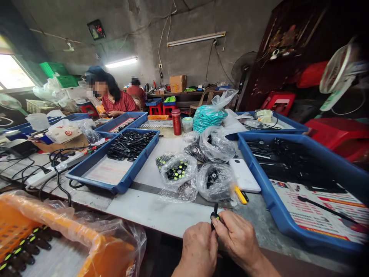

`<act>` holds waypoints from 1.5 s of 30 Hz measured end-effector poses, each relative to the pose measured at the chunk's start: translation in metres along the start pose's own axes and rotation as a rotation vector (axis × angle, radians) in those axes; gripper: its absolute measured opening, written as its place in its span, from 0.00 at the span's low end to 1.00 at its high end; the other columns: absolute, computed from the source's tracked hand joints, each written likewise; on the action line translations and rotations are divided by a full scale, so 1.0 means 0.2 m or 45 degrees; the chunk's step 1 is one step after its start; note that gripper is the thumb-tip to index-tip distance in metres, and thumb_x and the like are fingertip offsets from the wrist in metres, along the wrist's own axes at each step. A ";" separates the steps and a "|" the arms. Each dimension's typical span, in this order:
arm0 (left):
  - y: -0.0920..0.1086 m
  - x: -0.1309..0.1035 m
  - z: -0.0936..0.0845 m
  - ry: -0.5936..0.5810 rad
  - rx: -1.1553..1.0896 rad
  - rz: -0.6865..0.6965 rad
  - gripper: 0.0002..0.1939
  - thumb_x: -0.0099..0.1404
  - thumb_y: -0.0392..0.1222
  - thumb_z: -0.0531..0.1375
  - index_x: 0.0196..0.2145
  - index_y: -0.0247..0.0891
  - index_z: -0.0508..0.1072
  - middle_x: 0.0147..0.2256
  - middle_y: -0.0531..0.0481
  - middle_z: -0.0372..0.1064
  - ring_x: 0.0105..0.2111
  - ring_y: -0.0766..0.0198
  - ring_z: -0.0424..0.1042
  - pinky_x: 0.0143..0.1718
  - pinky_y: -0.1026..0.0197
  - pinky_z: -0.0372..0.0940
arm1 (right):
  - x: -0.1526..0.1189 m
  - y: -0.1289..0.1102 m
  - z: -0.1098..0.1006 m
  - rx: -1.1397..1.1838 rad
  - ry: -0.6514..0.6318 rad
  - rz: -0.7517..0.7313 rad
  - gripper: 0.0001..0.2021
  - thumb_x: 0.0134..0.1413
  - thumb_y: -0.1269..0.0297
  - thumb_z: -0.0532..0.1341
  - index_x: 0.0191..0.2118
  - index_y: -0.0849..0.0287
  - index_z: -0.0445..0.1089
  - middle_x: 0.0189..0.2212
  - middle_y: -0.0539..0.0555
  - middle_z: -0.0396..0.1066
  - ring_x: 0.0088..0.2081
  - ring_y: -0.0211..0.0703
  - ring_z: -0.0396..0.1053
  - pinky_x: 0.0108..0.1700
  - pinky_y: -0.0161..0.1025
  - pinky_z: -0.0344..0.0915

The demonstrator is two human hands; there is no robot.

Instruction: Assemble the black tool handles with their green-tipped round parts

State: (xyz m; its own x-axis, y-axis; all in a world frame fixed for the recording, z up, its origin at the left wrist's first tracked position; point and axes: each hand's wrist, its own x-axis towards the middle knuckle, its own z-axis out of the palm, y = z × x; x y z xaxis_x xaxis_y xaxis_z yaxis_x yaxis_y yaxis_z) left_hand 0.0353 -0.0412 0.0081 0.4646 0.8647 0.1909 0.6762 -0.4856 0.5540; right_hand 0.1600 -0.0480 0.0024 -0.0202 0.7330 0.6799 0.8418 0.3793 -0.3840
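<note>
Close together at the table's front edge, both my hands hold one small black part (215, 216) with a dark stem pointing up and a bit of yellow-green on it. My left hand (199, 246) is closed around its lower end, which is mostly hidden. The fingers of my right hand (236, 235) pinch its upper portion. Just beyond them sit an open plastic bag of black parts (213, 181) and another bag with black and yellow-green parts (178, 169). A yellow-handled tool (240, 195) lies beside the bags.
Blue trays of black pieces stand left (121, 184) and right (271, 200). An orange basket (95, 246) is at the lower left. A white rectangular object (244, 175), a red bottle (176, 122) and a teal-filled bag (209, 117) stand behind. A person (115, 96) sits across.
</note>
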 end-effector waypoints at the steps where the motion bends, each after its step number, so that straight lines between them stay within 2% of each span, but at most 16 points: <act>1: 0.00 0.00 0.00 -0.012 -0.052 -0.035 0.10 0.58 0.33 0.47 0.21 0.38 0.61 0.20 0.49 0.62 0.20 0.64 0.60 0.22 0.63 0.47 | -0.01 0.00 0.01 0.023 -0.007 0.046 0.17 0.59 0.63 0.47 0.19 0.58 0.56 0.15 0.48 0.55 0.18 0.38 0.56 0.24 0.35 0.49; 6: -0.03 0.02 -0.02 -0.080 -0.477 -0.251 0.14 0.60 0.40 0.47 0.18 0.38 0.54 0.18 0.55 0.51 0.20 0.68 0.52 0.22 0.65 0.46 | -0.03 0.00 0.00 0.323 -0.209 0.337 0.15 0.59 0.59 0.47 0.24 0.58 0.58 0.18 0.48 0.59 0.21 0.39 0.60 0.25 0.33 0.52; 9: -0.05 0.04 -0.04 -0.057 -0.824 -0.330 0.16 0.60 0.46 0.49 0.18 0.38 0.54 0.18 0.57 0.48 0.20 0.70 0.49 0.21 0.66 0.46 | -0.06 -0.02 -0.02 0.513 -0.369 0.546 0.15 0.59 0.57 0.46 0.24 0.57 0.57 0.18 0.46 0.57 0.21 0.39 0.58 0.24 0.33 0.52; 13: -0.03 0.06 -0.07 -0.085 -1.237 -0.443 0.17 0.57 0.52 0.52 0.19 0.38 0.56 0.15 0.59 0.46 0.17 0.72 0.48 0.17 0.68 0.45 | -0.10 -0.07 -0.02 0.779 -0.670 0.658 0.17 0.57 0.54 0.46 0.21 0.57 0.54 0.17 0.45 0.51 0.20 0.37 0.52 0.22 0.32 0.49; 15: -0.02 0.07 -0.07 -0.105 -1.302 -0.482 0.18 0.56 0.54 0.52 0.19 0.38 0.56 0.14 0.60 0.47 0.15 0.72 0.48 0.16 0.68 0.44 | -0.10 -0.08 -0.01 0.882 -0.731 0.710 0.17 0.56 0.53 0.47 0.21 0.58 0.54 0.17 0.45 0.51 0.20 0.37 0.51 0.22 0.32 0.49; 18: -0.02 0.06 -0.08 -0.104 -1.233 -0.502 0.19 0.56 0.55 0.52 0.18 0.39 0.54 0.13 0.60 0.48 0.14 0.72 0.49 0.16 0.68 0.45 | -0.10 -0.08 0.01 0.952 -0.726 0.801 0.17 0.53 0.53 0.49 0.20 0.58 0.52 0.17 0.46 0.51 0.21 0.37 0.51 0.22 0.33 0.48; 23: -0.04 0.05 -0.09 -0.048 -1.040 -0.416 0.19 0.58 0.51 0.51 0.17 0.38 0.52 0.15 0.59 0.47 0.17 0.72 0.50 0.17 0.68 0.45 | -0.12 -0.06 0.03 1.023 -0.632 0.851 0.17 0.51 0.53 0.50 0.19 0.57 0.50 0.16 0.45 0.47 0.20 0.36 0.48 0.22 0.32 0.47; 29: -0.04 0.04 -0.10 -0.067 -1.060 -0.382 0.18 0.59 0.50 0.50 0.18 0.38 0.54 0.17 0.58 0.48 0.18 0.72 0.50 0.18 0.68 0.47 | -0.14 -0.07 0.03 1.082 -0.561 0.917 0.18 0.50 0.52 0.51 0.18 0.57 0.50 0.16 0.44 0.46 0.20 0.36 0.46 0.21 0.32 0.46; 34: -0.04 0.04 -0.12 -0.068 -1.040 -0.318 0.18 0.60 0.50 0.50 0.18 0.37 0.55 0.18 0.57 0.47 0.19 0.71 0.49 0.19 0.68 0.46 | -0.11 -0.09 0.01 1.128 -0.596 0.963 0.17 0.47 0.52 0.52 0.18 0.57 0.50 0.16 0.45 0.46 0.20 0.36 0.46 0.21 0.32 0.46; 38: -0.04 0.03 -0.14 -0.096 -1.085 -0.345 0.20 0.60 0.53 0.49 0.18 0.37 0.54 0.17 0.58 0.44 0.19 0.72 0.45 0.19 0.67 0.44 | -0.09 -0.08 -0.02 1.143 -0.560 0.990 0.16 0.46 0.53 0.53 0.17 0.57 0.51 0.15 0.45 0.47 0.20 0.36 0.47 0.21 0.32 0.47; 41: -0.06 0.02 -0.15 -0.112 -1.062 -0.327 0.21 0.59 0.54 0.51 0.17 0.37 0.53 0.17 0.58 0.45 0.19 0.72 0.45 0.19 0.67 0.44 | -0.08 -0.06 -0.04 1.171 -0.591 1.006 0.16 0.46 0.53 0.54 0.17 0.57 0.52 0.15 0.45 0.48 0.19 0.36 0.49 0.21 0.32 0.48; 45: -0.09 0.03 -0.17 -0.239 -1.260 -0.328 0.22 0.56 0.56 0.53 0.18 0.36 0.55 0.15 0.59 0.47 0.16 0.74 0.46 0.17 0.68 0.42 | -0.07 -0.05 -0.06 1.219 -0.654 1.046 0.18 0.45 0.50 0.55 0.17 0.57 0.53 0.15 0.45 0.50 0.19 0.37 0.52 0.21 0.32 0.51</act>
State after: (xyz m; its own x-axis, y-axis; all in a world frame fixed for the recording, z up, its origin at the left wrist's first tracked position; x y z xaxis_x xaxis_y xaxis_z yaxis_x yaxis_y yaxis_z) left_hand 0.0065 -0.0220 0.0279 0.5113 0.8524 -0.1094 0.0352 0.1064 0.9937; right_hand 0.1578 -0.0693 0.0033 -0.0726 0.9811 -0.1794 0.0115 -0.1790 -0.9838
